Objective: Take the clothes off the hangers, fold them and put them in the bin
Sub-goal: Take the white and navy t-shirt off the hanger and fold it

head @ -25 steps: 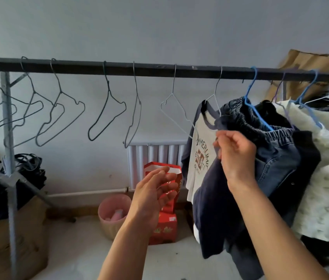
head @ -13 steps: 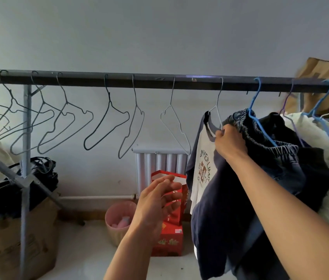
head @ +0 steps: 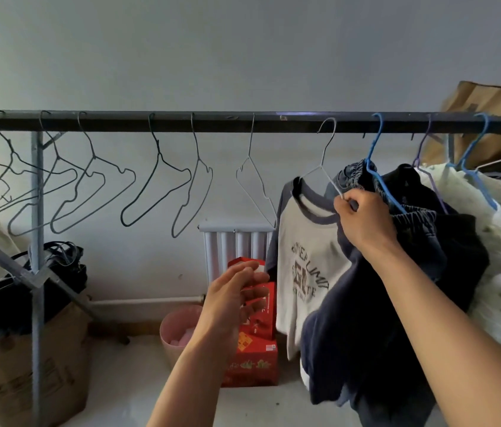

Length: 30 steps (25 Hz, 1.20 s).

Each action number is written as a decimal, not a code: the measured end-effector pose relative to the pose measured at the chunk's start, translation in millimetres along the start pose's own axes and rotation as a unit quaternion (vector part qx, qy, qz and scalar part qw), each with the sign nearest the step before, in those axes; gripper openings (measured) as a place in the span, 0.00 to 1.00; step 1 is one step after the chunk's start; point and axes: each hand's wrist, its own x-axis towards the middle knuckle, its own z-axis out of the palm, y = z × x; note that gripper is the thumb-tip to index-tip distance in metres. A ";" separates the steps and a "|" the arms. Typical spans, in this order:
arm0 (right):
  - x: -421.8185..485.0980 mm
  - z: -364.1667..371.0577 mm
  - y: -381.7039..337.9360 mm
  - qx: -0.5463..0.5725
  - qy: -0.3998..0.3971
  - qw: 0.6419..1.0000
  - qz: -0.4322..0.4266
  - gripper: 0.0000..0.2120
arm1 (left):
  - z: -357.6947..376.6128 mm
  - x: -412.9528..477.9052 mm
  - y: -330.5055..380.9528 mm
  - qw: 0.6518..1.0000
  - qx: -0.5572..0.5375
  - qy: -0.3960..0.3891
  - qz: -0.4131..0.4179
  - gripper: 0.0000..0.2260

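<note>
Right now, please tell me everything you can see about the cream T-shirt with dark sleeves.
The T-shirt has a cream body, dark blue-grey raglan sleeves and a matching collar band, with brown printed lettering on the chest, too blurred to read. It looks like soft knit cloth. It hangs on a white wire hanger hooked over the rail. The right hand grips the hanger at the shirt's shoulder, bunching it. Darker clothes press against that side.

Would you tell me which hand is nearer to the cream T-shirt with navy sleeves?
Right. The right hand grips the T-shirt at its collar by the hanger; the left hand hovers open, apart, lower left of it.
</note>
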 end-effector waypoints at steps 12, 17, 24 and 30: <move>-78.1 -81.8 17.6 0.190 -0.273 0.943 0.030 0.06 | -1.3 20.0 2.3 0.945 0.276 0.011 0.174 0.13; -93.9 -103.3 6.7 0.207 -0.296 0.932 0.006 0.05 | -26.4 14.8 13.5 0.867 0.421 -0.026 0.265 0.18; -106.5 -90.6 -12.1 0.269 -0.309 0.912 0.014 0.07 | -60.9 -10.9 42.6 0.858 0.407 -0.013 0.312 0.07; -115.7 -65.9 -36.4 0.254 -0.390 0.885 -0.020 0.13 | -71.6 -39.2 73.5 0.858 0.389 0.021 0.336 0.11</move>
